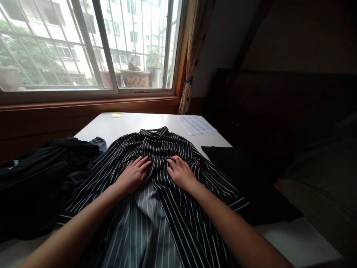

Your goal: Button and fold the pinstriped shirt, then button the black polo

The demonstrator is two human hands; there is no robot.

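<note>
A black shirt with white stripes [178, 201] lies spread on the table, its collar at the far end and its sleeves out to both sides. Below my hands the front parts, and the greyer inner side of the cloth shows. My left hand [134, 173] rests on the left chest of the shirt with fingers spread. On the right chest lies my right hand [180, 172], palm down, its fingers slightly bent and apart. Neither hand grips the cloth; some wrinkles run between them.
Dark clothes [41, 178] are heaped on the left of the white table [125, 124]. A flat black cloth [259, 186] lies at the right. Printed papers [197, 124] and a yellow sticky note [116, 115] lie at the far edge, before a barred window [134, 44] and a tied curtain [191, 56].
</note>
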